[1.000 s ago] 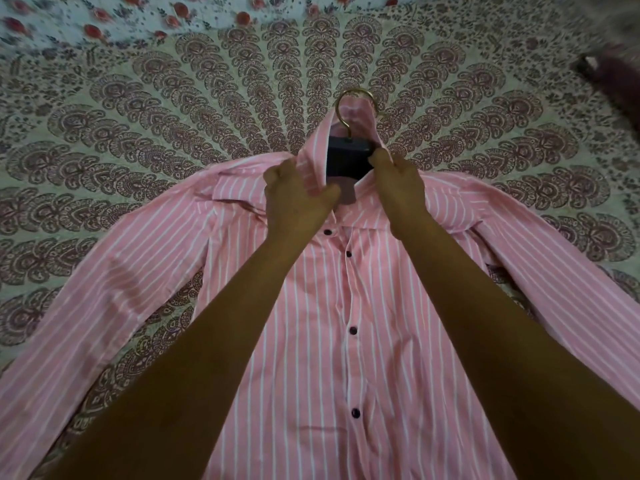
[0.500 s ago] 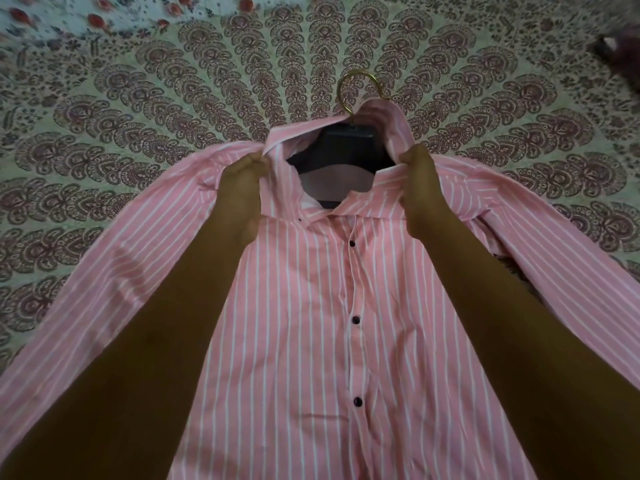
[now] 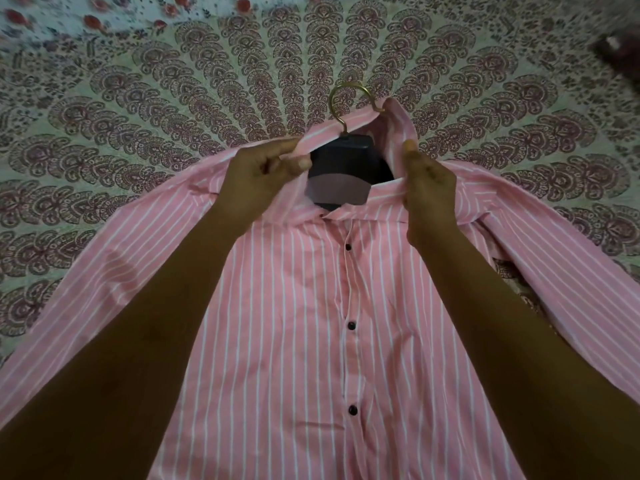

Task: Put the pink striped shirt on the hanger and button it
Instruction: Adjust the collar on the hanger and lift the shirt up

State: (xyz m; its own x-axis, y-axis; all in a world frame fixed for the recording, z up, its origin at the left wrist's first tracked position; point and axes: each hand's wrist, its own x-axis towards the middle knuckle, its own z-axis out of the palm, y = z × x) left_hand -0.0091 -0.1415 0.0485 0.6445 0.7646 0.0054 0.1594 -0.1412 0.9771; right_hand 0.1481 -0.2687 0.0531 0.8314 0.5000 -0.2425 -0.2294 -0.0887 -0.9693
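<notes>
The pink striped shirt lies front up on the patterned bedspread, sleeves spread to both sides. Its placket is closed by dark buttons down the middle. A dark hanger with a gold hook sits inside the neck opening. My left hand pinches the left side of the collar between thumb and fingers. My right hand grips the collar's right side, thumb pointing up. The collar stands raised around the hanger.
The shirt rests on a patterned bedspread that fills the view. A second floral cloth lies at the far left top. A dark blurred object sits at the top right edge.
Both hands went outward along the collar and then came back toward the neck. The collar has opened wider, so more of the dark hanger shows.
</notes>
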